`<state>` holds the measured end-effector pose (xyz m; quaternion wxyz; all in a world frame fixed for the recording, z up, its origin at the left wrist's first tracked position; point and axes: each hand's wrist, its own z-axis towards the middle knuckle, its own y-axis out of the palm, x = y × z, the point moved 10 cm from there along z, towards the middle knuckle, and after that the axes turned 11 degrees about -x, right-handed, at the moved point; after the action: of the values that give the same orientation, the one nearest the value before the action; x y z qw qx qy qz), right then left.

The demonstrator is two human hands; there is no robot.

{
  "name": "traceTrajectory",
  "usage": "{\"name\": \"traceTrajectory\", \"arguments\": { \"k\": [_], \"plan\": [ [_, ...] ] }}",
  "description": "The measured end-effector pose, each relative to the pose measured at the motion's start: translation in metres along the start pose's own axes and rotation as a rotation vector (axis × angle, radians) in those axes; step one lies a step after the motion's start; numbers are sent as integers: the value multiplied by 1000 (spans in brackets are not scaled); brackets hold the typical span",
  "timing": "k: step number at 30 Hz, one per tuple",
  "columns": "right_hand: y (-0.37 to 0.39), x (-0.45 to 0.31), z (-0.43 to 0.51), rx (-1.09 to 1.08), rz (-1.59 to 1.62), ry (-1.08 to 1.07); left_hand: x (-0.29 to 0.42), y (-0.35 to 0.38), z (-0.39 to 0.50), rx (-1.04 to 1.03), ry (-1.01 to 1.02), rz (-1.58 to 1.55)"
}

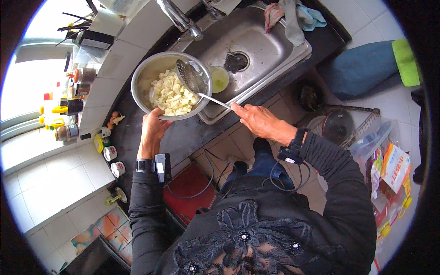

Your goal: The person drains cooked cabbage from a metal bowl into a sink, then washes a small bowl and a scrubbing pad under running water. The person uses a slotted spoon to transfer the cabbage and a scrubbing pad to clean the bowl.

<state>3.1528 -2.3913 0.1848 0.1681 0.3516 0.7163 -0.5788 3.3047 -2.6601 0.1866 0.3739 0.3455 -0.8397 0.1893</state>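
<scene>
My left hand point(153, 130) grips the near rim of a stainless steel bowl point(140, 80), which stands over the dark countertop and the left edge of the sink. Pale cauliflower pieces point(173, 92) fill much of its bottom. In my right hand point(261, 122) is the handle of a perforated metal skimmer point(189, 75). The skimmer's round head hangs over the right side of the bowl, above the cauliflower, and looks wet. It hides part of the bowl's inner wall. Whether it touches the pieces I cannot tell.
A steel sink point(263, 44) holds a small container of greenish liquid point(220, 79) beside the bowl. The faucet point(187, 27) reaches over its back edge. Cloths point(292, 20) drape the far rim. Spice jars point(77, 86) line the windowsill; cables hang from both wrists.
</scene>
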Motion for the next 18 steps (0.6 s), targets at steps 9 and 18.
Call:
{"name": "traceTrajectory", "arguments": {
  "k": [9,18],
  "plan": [
    [10,-8,0,36,32,-54,6,-8,-2,-82,78,257],
    [20,-13,3,-16,87,-49,-2,-18,-14,22,-22,56]
  ]
}}
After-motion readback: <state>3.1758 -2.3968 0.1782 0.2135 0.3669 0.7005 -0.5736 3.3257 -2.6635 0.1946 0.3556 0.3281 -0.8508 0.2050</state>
